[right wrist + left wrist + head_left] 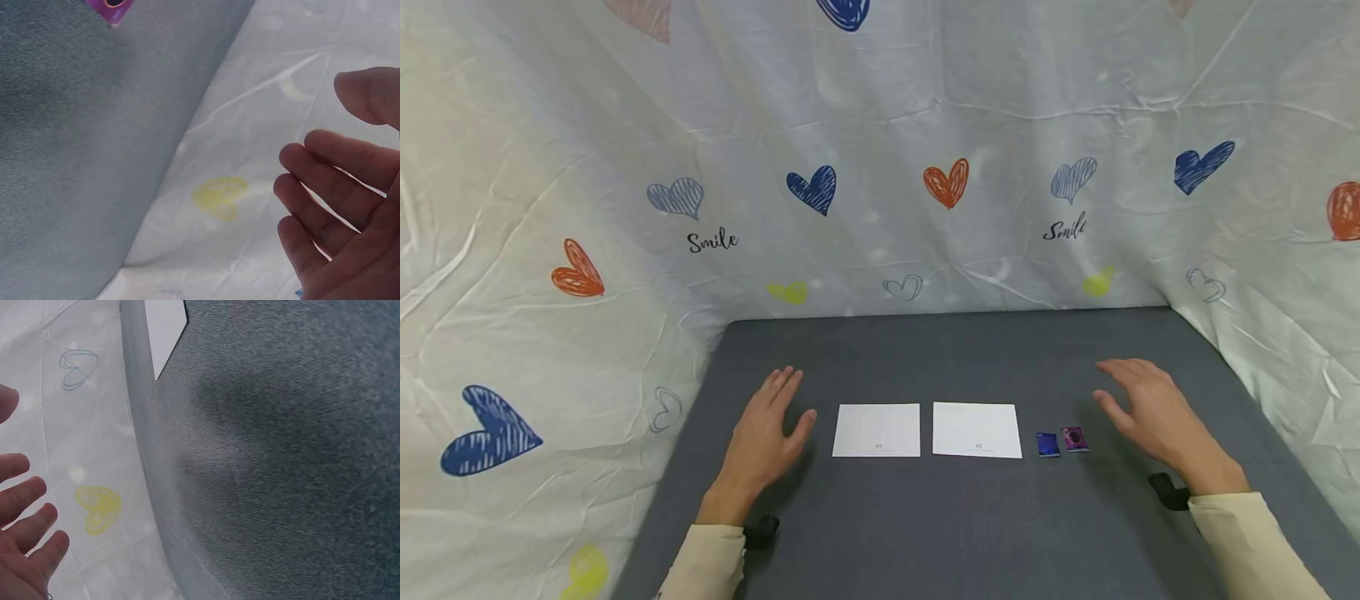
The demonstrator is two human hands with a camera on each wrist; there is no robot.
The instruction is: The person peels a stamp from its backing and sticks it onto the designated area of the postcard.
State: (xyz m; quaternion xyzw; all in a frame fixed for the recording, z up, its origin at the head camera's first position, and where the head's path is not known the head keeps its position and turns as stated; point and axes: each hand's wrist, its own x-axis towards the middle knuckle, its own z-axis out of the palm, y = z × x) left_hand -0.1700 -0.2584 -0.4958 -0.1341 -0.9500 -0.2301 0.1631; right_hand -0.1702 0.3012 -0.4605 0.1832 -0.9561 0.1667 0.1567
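Note:
My left hand (765,437) hovers over the left part of the table with fingers extended and nothing in it. Just to its right lies a white card (876,431), and a second white card (977,430) lies beside that one with a narrow gap between. Past the cards are two small packets, one blue (1048,444) and one purple (1075,439). To the right of the packets, my right hand (1157,414) is held above the table, fingers loosely extended and holding nothing. In the right wrist view, a corner of the purple packet (112,9) shows at the top.
The dark grey table (925,525) meets a white cloth backdrop (880,242) printed with hearts and the word "Smile" along its back edge. The same cloth hangs at both sides. A black strap (1169,492) sits at the right wrist.

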